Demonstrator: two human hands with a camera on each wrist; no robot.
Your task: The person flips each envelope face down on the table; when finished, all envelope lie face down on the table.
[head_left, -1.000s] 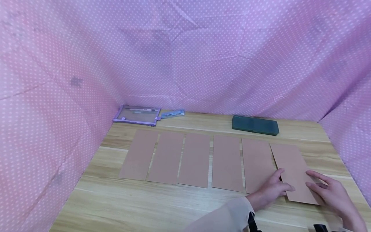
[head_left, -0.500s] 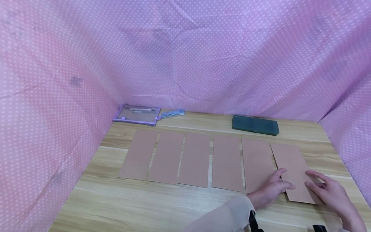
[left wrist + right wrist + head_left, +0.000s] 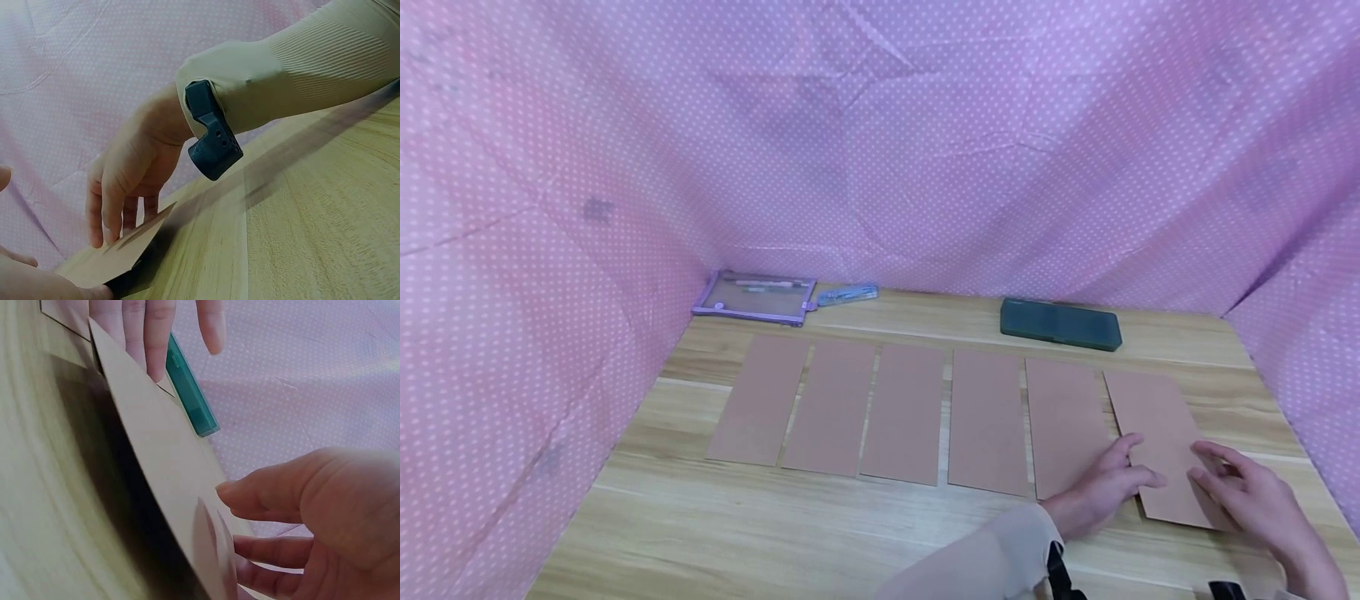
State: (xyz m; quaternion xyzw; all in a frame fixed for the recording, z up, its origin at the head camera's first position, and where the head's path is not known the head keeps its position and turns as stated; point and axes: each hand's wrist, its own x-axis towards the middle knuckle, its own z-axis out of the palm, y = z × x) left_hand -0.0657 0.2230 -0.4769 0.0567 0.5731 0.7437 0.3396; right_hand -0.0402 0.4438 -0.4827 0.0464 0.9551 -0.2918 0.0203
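A flat brown kraft card [image 3: 1153, 417], the rightmost of a row, lies between my hands with its near end raised over a dark shadow. My left hand [image 3: 1097, 492] grips its left edge, thumb and index finger reaching over the top; in the left wrist view my other left fingers [image 3: 129, 212] partly pass behind the card. At the right edge my right hand [image 3: 1262, 500] pinches the card, thumb over the face. In the right wrist view my right thumb [image 3: 250, 490] is beside the card [image 3: 159, 450], where a thin layer bends at the edge.
Several matching brown cards [image 3: 985, 421] lie side by side to the left on the wooden table [image 3: 760, 533]. Behind them are a purple-edged mesh pouch [image 3: 756, 297] with pens, a small blue clear case [image 3: 847, 294] and a dark green box [image 3: 1060, 323]. Pink dotted cloth [image 3: 880, 150] surrounds the table.
The far end of the held card has shifted slightly right. Both hands stay in nearly the same place on its edges; the other cards have not moved.
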